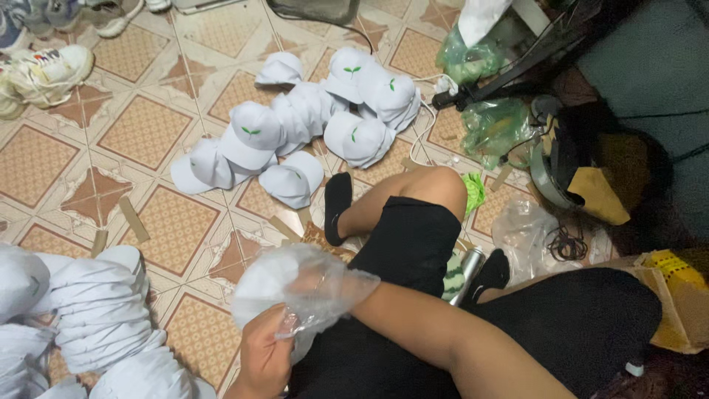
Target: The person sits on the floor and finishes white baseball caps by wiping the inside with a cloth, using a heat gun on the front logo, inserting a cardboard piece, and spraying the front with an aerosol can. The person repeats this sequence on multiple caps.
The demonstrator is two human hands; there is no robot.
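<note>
White cap (258, 292) in clear bag (325, 284), lying left-right; left hand (262, 358) fingers pinch bag, right hand inside, unseen.

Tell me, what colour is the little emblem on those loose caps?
Green, on the white caps piled on the floor; the head view shows it.

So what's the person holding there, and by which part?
A white cap in a clear plastic bag. The left hand pinches the bag's lower edge; the right hand is hidden inside the bag.
</note>
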